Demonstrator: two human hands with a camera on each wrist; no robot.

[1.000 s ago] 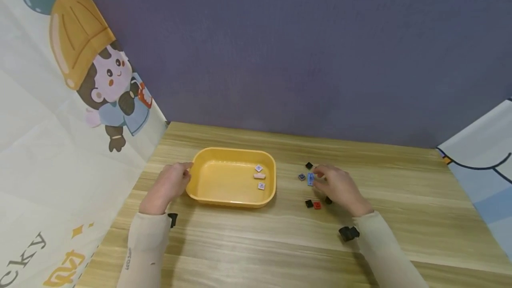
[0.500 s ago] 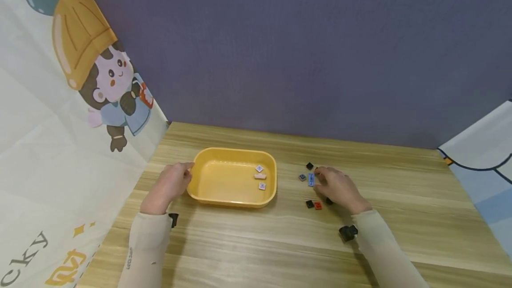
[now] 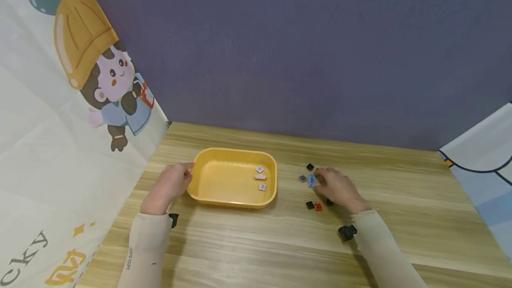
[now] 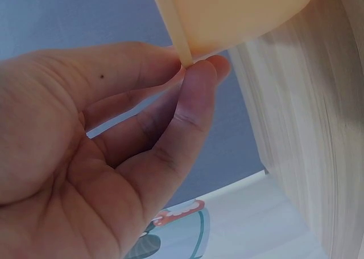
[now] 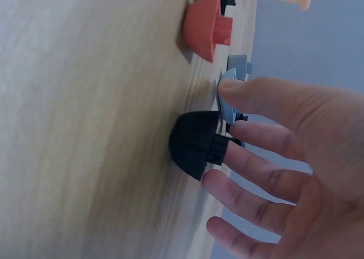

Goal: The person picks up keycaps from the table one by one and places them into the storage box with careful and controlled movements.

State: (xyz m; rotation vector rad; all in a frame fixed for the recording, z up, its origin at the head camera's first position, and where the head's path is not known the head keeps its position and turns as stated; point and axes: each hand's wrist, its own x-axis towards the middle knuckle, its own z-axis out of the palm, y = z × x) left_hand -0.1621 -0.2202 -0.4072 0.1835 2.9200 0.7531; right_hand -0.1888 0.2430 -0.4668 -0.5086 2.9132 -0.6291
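head view: the left hand (image 3: pixel 170 186) pinches the left end of a yellow tray (image 3: pixel 224 183), which stands on a wood-grain table (image 3: pixel 248 246). the left wrist view confirms it, with the thumb and fingertips meeting at the tray's thin rim. inside the tray, toward its right end, lie a whitish keycap (image 3: pixel 259 169), a longer pale pink piece (image 3: pixel 260 177) and a second whitish keycap (image 3: pixel 262 187).

the right hand (image 3: pixel 338 188) is low over the table, well apart from the tray, its thumb and index finger near opposite ends of a long blue keycap (image 3: pixel 311 181). in the right wrist view the thumb tip overlaps that keycap and the other fingers are bent and spread; one cannot tell whether thumb and index finger pinch it. just left of it lies a grey-blue keycap (image 3: pixel 302 178), with a black keycap (image 3: pixel 310 167) farther back.

nearer the person, a small black piece (image 3: pixel 310 205) sits just beside a red keycap (image 3: pixel 318 206), upside down with its stem up. another black cap (image 5: pixel 193 142), also upturned, lies close to the right fingertips; any contact is unclear. a plain dark wall (image 3: pixel 280 57) rises behind the table.
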